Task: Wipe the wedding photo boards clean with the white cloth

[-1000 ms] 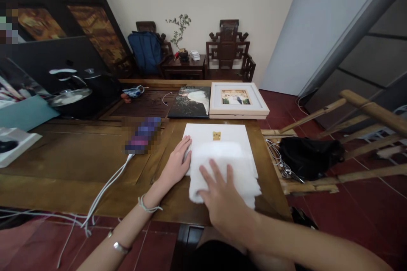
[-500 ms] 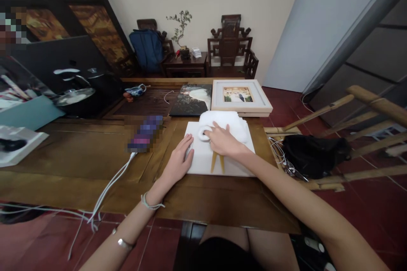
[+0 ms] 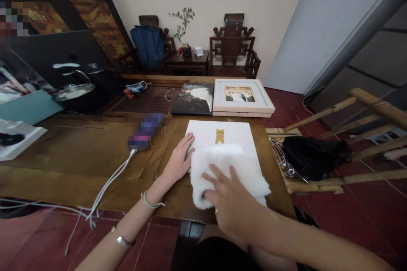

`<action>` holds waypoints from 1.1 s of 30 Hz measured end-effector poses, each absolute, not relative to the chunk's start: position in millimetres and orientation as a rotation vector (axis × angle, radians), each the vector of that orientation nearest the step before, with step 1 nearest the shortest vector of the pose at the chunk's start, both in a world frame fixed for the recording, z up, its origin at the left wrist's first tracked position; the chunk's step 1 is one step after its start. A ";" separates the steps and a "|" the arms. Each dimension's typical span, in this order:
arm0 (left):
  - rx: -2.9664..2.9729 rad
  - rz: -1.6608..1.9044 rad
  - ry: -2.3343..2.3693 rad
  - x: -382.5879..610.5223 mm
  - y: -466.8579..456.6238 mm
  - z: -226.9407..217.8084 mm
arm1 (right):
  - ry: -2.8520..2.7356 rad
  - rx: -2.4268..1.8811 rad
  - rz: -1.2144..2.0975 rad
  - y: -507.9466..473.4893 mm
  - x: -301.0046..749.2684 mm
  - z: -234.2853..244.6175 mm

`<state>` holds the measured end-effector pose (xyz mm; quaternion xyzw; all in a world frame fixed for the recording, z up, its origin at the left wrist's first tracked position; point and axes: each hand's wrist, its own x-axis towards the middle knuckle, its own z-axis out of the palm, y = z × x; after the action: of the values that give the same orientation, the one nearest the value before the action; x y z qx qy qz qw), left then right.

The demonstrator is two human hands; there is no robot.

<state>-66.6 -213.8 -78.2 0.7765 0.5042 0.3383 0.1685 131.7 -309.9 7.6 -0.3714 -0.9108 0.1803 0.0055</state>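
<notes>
A white cloth (image 3: pixel 229 156) lies folded over the near part of a flat white panel (image 3: pixel 203 131) and hangs past its near edge. My right hand (image 3: pixel 230 192) presses on the cloth, fingers spread over it, with the thumb side tucked into a fold at its left. Above the cloth, a gold animal-shaped figure (image 3: pixel 219 136) shows on the panel; its lower end is covered. Along the panel's left edge rests my left hand (image 3: pixel 180 156), its fingers stretched out and touching the side.
Behind the panel lie a dark picture (image 3: pixel 193 99) and a light framed photo (image 3: pixel 243 97). A phone (image 3: pixel 144 131) with white cables (image 3: pixel 111 186) is at left. Past the wooden table's (image 3: pixel 79 148) right edge, a bamboo rack (image 3: pixel 318 188) holds a black bag (image 3: pixel 313 156).
My right hand has drawn the cloth towards me, from the panel's far edge to its near edge. The gold figure's upper part is now uncovered. My left hand stays at the panel's left edge.
</notes>
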 end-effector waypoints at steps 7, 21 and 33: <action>2.176 1.027 1.420 -63.5 -213.2 -79.9 | -2.756 -1.394 0.354 -220.2 128.8 -1.4; 1.617 1.391 1.181 -68.0 -217.8 -65.8 | -2.872 -0.994 0.252 -284.3 103.3 -10.0; 2.180 0.998 1.402 -62.9 -216.1 -73.7 | -2.591 -1.513 0.427 -175.4 102.1 11.9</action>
<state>-62.9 -216.1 -73.7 0.7719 0.4965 0.3534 0.1809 102.1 -175.4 11.9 -0.4986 -0.8535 0.1405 0.0555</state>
